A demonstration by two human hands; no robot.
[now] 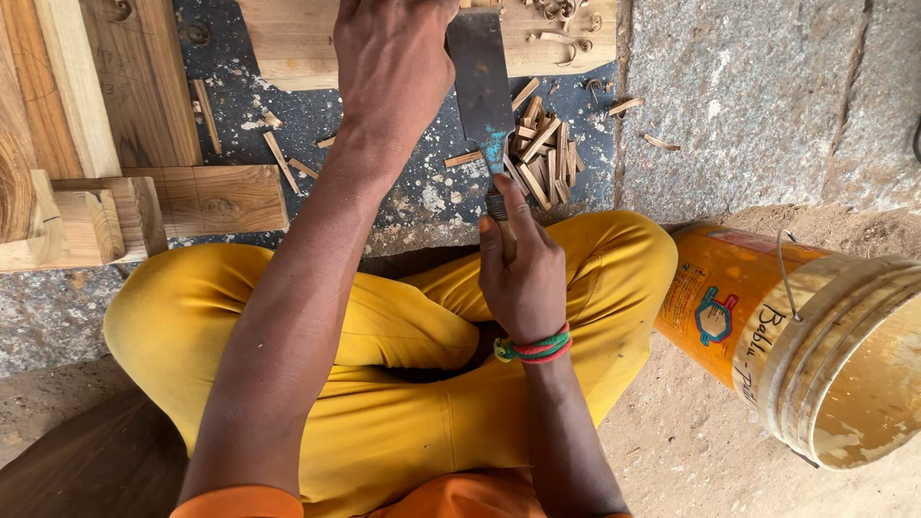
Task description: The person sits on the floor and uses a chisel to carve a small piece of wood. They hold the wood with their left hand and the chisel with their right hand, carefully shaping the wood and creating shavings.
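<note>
I sit cross-legged in yellow trousers. My right hand (523, 273), with coloured thread bands at the wrist, grips the handle of a broad flat-bladed cutting tool (480, 82) whose blade points away from me. My left hand (393, 58) reaches forward and rests beside the blade on a pale wooden plank (288, 43); what its fingers hold is hidden. A heap of small cut wood pieces (542, 153) lies just right of the blade on a dark speckled surface (422, 192).
Several wood blocks and planks (144, 206) lie at the left. An orange plastic bucket (796, 336) lies tilted on its side at my right. Rough stone slabs (748, 96) are at the far right; sandy ground surrounds my legs.
</note>
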